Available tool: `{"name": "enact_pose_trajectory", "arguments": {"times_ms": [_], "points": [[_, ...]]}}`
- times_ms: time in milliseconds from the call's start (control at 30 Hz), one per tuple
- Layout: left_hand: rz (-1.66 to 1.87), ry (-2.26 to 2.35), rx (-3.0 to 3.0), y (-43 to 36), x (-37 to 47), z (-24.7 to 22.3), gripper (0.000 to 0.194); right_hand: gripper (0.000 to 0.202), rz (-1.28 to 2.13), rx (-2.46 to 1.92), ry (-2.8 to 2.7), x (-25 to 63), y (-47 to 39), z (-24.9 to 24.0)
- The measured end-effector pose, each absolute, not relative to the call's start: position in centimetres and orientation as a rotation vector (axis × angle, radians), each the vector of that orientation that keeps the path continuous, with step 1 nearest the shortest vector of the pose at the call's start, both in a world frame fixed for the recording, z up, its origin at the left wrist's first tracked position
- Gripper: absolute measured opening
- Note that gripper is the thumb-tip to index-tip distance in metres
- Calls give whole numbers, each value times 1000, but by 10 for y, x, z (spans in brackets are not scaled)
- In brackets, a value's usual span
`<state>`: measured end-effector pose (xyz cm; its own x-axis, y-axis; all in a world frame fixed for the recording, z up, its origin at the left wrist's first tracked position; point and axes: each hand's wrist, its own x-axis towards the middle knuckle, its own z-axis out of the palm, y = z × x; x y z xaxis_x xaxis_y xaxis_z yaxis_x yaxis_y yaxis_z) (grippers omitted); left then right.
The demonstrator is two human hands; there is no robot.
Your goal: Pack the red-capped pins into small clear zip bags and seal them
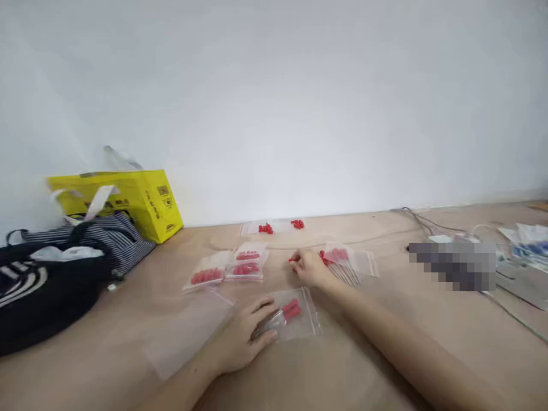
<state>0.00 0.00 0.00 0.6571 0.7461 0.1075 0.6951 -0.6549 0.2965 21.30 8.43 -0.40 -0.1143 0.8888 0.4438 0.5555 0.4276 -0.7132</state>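
The step in hand looks like sorting red pieces among clear bags: the right hand (310, 267), just beyond the work bag (306, 322), has its thumb and fingertips closed on one red piece (292, 260). The left hand (244, 339) lies over the near-left end of the work bag, thumb and fingers parted around thin dark strips; whether it grips them firmly, I cannot tell. The next move seems to call for a light pinch on the piece and a steady left hand.

Two red lumps (291, 309) show in the work bag. Left of it and farther off, a filled bag (208, 276) and a pair of overlapping bags (245, 269) hold rows of red bits; to its left lies a pale sheet (182, 334). Beyond its right edge, thin sticks (347, 275) lie by another bag with red inside (339, 253). Farthest beyond it, two red heaps (266, 228) sit in or on clear plastic (280, 227)
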Motion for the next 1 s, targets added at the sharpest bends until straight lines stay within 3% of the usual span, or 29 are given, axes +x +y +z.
{"name": "enact_pose_trajectory", "arguments": {"times_ms": [100, 200, 433, 867, 1000], "points": [[338, 1159, 2647, 0, 0, -1, 42, 8, 478, -1098, -1686, 238, 70, 8], [340, 1161, 2635, 0, 0, -1, 42, 26, 487, -1031, -1375, 263, 54, 10], [319, 1173, 2631, 0, 2, 2, 40, 37, 728, -1075, -943, 277, 32, -22], [266, 1199, 2594, -1, 3, 2, 47, 42, 1149, -970, -794, 253, 13, -31], [276, 1199, 2598, -1, 4, 2, 46, 39, 1280, -968, -990, 247, 6, -32]]}}
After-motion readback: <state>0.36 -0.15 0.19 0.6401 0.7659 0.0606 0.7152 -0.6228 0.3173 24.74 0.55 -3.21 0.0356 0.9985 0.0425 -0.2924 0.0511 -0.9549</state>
